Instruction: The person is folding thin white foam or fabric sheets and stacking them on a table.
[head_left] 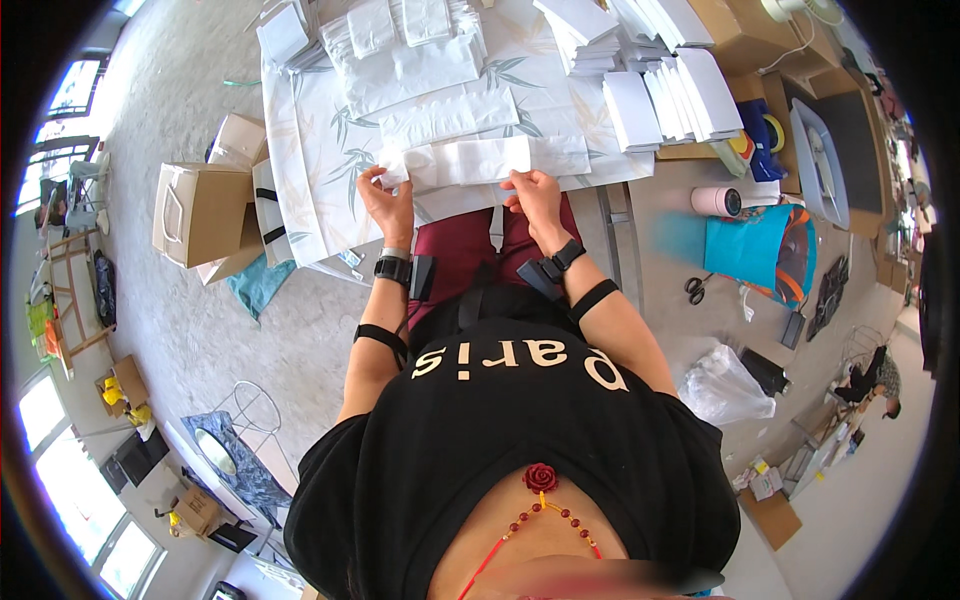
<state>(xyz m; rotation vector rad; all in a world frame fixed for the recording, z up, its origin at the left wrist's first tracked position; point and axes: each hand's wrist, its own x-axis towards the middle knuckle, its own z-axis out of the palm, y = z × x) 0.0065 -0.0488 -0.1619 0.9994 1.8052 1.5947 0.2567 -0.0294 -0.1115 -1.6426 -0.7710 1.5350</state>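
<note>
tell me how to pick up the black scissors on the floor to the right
Take the black scissors by the looped handles, probably from above, coming from the person's side: they seem to lie flat on the floor, loops nearer the person, with the blades pointing away toward the blue bag.

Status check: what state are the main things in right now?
White strip: laid out lengthwise
Left hand: at the strip's left end, grip unclear
Right hand: at the strip's near edge, grip unclear
White stacks: piled up
Tablecloth: spread out
Scissors: lying down, opening unclear
Blue bag: mouth open
Clear plastic bag: crumpled
Teal cloth: crumpled
</note>
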